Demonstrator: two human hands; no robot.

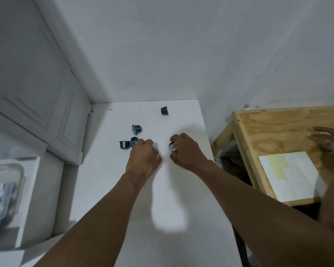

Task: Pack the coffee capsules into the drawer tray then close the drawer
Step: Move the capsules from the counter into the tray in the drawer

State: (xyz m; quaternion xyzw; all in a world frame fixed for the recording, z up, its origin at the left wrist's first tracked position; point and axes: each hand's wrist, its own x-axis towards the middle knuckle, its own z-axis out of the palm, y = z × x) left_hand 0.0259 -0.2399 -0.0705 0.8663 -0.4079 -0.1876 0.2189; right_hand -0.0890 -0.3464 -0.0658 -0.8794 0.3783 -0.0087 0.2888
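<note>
Both hands work over a white tabletop set in a corner of pale walls; the left hand is curled down with its fingers closed around a dark capsule, of which only an edge shows under the knuckles; the right hand has its fingers clamped on another capsule, held so that its white printed foil lid faces the camera.

4 more dark capsules lie loose on the tabletop; 1 sits alone near the far edge, well apart from the hands; 1 lies on its side further in; 1 stands just left of the left hand; 1 touches that hand's fingertips.

At the lower left a clear plastic tray holds several capsules, foil lids up; whether it sits in a drawer I cannot tell.

To the right stands a plywood bench with a pale sheet on it; a second person's hand rests blurred on the wood.
</note>
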